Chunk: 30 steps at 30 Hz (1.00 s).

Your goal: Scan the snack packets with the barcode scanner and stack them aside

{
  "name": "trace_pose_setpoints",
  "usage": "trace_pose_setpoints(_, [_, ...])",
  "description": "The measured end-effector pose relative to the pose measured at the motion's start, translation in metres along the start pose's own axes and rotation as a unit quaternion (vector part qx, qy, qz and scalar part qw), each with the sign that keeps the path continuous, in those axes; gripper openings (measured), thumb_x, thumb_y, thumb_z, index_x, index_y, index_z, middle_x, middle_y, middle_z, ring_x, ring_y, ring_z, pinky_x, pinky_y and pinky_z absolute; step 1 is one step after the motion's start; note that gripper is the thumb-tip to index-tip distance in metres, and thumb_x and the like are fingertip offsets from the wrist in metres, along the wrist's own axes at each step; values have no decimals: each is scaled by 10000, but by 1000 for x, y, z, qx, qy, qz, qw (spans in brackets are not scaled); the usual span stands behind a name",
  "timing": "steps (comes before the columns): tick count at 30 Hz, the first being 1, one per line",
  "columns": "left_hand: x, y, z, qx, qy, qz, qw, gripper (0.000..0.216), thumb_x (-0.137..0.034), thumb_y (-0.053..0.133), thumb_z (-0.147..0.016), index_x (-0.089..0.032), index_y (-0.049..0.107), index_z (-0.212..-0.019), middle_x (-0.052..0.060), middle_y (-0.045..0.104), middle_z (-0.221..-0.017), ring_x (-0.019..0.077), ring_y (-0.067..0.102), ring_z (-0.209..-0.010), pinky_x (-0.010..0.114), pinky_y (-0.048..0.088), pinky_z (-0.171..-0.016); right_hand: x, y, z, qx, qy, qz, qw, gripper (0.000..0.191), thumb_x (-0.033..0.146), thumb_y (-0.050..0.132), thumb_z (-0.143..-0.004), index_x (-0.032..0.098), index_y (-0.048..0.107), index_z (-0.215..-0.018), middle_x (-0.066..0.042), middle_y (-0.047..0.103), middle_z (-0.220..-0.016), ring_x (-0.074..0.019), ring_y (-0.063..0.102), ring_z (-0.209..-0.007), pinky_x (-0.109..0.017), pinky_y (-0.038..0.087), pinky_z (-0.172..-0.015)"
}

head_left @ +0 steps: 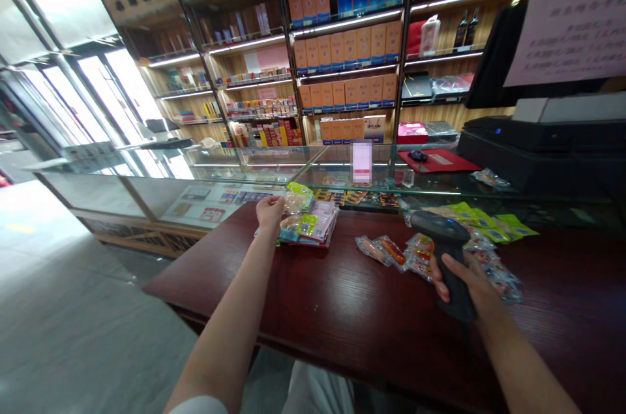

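Observation:
My right hand (462, 277) is wrapped round the handle of a dark barcode scanner (443, 231), held above the right part of the brown desk (323, 296). My left hand (270, 210) is closed at the left edge of a clear snack packet with a green top (299, 195), pinching it. Beneath that packet lies a stack of pink booklets or sheets (325, 221) with another green-labelled packet (307, 225) on it. Between my hands sit several vacuum-packed sausages (394, 251). Some clear packets (503, 277) and green packets (484, 221) lie behind and right of the scanner, partly hidden.
A glass display counter (235, 160) runs behind the desk, bearing a pale upright card (362, 161) and a mouse (418, 155) on a red mat (443, 161). At right stand a black machine (542, 147) and a monitor (499, 55). Shelves of boxes (347, 49) line the wall.

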<state>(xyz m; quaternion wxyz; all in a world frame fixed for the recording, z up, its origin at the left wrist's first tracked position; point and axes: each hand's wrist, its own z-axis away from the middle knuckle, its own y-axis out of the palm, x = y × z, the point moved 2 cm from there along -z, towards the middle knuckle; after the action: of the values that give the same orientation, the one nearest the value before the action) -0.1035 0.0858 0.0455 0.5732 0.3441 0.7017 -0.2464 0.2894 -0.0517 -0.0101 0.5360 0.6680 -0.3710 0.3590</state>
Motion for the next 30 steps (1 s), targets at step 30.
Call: trace_pose_setpoints(30, [22, 81, 50, 318, 373, -575, 656, 391, -274, 396, -934, -194, 595, -1261, 115, 626, -1212, 238, 548, -1137, 354, 376, -1015, -1, -3, -2, -14, 8, -22, 1000, 269, 386, 767, -763, 200, 635, -907, 38, 609, -600, -66, 525, -370, -143, 439, -321])
